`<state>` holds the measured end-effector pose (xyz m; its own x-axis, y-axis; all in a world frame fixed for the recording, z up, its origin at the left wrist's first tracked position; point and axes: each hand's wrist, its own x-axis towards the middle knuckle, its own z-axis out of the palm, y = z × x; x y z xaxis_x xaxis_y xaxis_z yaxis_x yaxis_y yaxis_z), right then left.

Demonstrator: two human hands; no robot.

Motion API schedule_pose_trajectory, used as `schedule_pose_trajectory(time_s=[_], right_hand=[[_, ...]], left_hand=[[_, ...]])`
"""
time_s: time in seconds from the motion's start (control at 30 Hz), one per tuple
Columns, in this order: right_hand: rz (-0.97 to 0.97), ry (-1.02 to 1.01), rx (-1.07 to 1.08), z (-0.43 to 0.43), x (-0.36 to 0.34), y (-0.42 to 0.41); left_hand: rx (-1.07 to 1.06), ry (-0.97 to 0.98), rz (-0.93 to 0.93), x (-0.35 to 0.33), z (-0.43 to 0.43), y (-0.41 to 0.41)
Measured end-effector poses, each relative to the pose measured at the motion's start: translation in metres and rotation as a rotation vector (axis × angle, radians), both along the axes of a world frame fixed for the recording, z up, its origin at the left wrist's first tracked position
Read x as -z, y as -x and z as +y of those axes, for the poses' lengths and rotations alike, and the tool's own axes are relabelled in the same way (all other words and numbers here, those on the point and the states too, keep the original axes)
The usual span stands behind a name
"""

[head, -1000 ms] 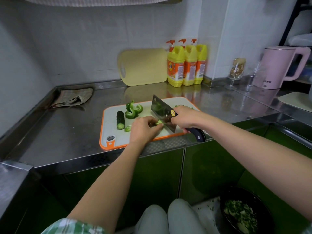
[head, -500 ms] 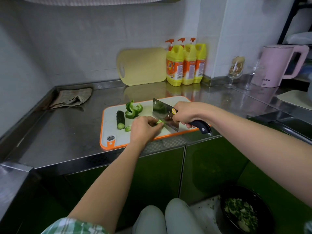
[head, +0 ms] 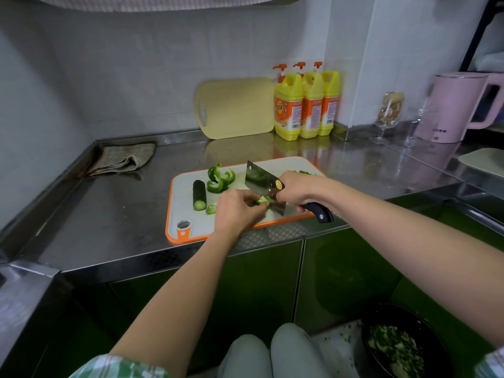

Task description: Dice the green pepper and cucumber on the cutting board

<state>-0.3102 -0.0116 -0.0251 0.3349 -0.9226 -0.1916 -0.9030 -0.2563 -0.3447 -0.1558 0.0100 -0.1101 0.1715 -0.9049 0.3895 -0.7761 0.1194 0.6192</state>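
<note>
A white cutting board with an orange rim [head: 180, 208] lies on the steel counter. My left hand [head: 237, 211] pinches a green pepper strip [head: 262, 200] against the board. My right hand [head: 296, 190] grips the black handle of a cleaver [head: 261, 186], whose blade stands against the strip just right of my left fingertips. A dark cucumber piece [head: 199, 195] lies on the board's left part. Curled green pepper pieces [head: 219, 178] sit behind it, and one small pepper bit [head: 210, 208] lies beside my left hand. Cut green bits [head: 304, 172] peek out behind my right hand.
A yellow cutting board [head: 234, 107] leans on the back wall beside three yellow detergent bottles [head: 306, 105]. A folded cloth [head: 122, 159] lies at the back left. A glass [head: 388, 113] and a pink kettle [head: 458, 105] stand at the right. A black bowl of chopped greens [head: 395, 347] sits on the floor.
The cleaver has shifted a little and its handle has dipped and risen with the chopping. My left hand has stayed on the pepper strip. The other pieces have not moved.
</note>
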Motion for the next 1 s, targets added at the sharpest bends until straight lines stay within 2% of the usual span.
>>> schedule_pose_trajectory(time_s=[0.23, 0.47, 0.57, 0.73, 1.0], right_hand=[[-0.055, 0.148, 0.025, -0.008, 0.024, -0.017], [-0.239, 0.190, 0.108, -0.012, 0.028, -0.001], [-0.212, 0.143, 0.037, -0.010, 0.006, 0.007], [-0.062, 0.040, -0.020, 0.000, -0.008, 0.009], [-0.004, 0.027, -0.022, 0.005, -0.011, 0.011]], left_hand=[[0.016, 0.020, -0.060, 0.003, 0.001, 0.000], [0.014, 0.056, -0.106, 0.002, 0.000, -0.001], [0.023, 0.045, -0.081, 0.003, -0.002, -0.003], [0.001, 0.044, -0.094, 0.002, -0.001, 0.000], [0.000, 0.042, -0.087, 0.003, -0.002, -0.001]])
